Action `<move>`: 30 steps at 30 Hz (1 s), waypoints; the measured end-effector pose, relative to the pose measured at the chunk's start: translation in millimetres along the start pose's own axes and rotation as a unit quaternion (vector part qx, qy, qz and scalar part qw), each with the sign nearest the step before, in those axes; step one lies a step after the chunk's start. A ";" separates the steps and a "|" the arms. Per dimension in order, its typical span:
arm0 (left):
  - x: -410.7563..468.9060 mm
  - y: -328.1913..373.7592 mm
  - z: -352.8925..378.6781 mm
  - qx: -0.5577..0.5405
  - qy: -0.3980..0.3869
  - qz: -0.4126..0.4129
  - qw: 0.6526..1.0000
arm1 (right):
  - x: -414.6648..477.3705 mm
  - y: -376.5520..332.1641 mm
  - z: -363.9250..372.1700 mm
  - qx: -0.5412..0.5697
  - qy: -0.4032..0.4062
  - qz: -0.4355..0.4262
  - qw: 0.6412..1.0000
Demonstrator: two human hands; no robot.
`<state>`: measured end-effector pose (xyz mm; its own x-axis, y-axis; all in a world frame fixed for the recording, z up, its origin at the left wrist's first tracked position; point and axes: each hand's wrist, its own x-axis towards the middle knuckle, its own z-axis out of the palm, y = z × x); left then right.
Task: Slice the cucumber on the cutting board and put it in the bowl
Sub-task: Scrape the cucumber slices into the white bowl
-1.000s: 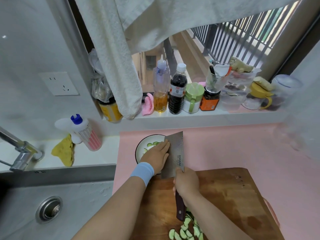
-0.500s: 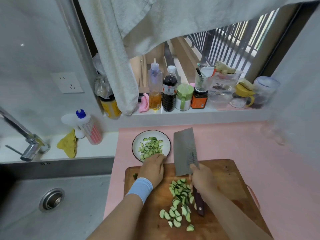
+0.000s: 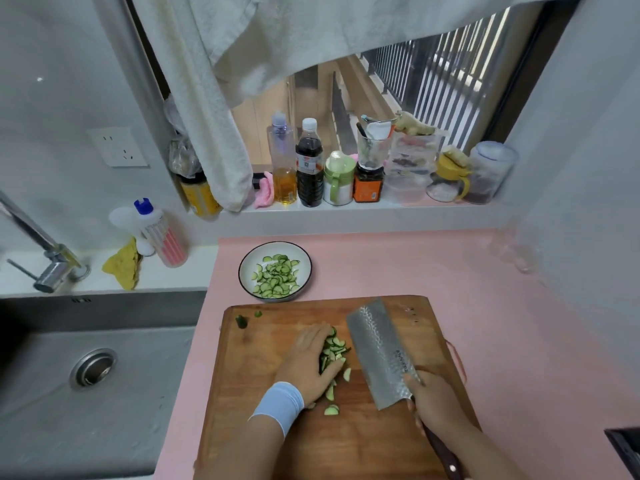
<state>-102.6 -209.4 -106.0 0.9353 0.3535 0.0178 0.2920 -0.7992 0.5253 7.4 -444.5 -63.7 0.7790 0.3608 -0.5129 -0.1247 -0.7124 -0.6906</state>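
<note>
A wooden cutting board (image 3: 270, 441) lies on the pink counter. A heap of green cucumber slices (image 3: 334, 351) sits in its middle. My left hand (image 3: 306, 362), with a pale blue wristband, lies over the heap's left side, fingers bent against the slices. My right hand (image 3: 434, 400) grips the dark handle of a cleaver (image 3: 381, 351), whose broad blade lies tilted on the board just right of the heap. A white dark-rimmed bowl (image 3: 249, 268) with several slices stands behind the board. A cucumber end piece (image 3: 241, 321) rests at the board's far left corner.
A steel sink (image 3: 93, 372) and tap (image 3: 45, 258) are on the left. Bottles and jars (image 3: 310, 168) crowd the window sill behind. A towel (image 3: 214, 133) hangs over the sill. A detergent bottle (image 3: 161, 233) and yellow cloth (image 3: 123, 265) stand by the tap.
Both hands moved back from the bowl to the board's middle. The cleaver came down from over the bowl to beside the slices. My left hand now covers the heap.
</note>
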 end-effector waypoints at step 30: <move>31.3 6.3 -20.0 -0.091 0.080 -0.047 0.992 | 3.6 -60.2 36.9 0.130 -0.184 -0.017 0.974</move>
<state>-75.5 -193.6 -85.1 0.8576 0.5066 0.0886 0.3223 -0.6638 0.6749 -5.0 -378.0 -42.8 0.5176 0.6071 -0.6029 -0.2923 -0.5368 -0.7915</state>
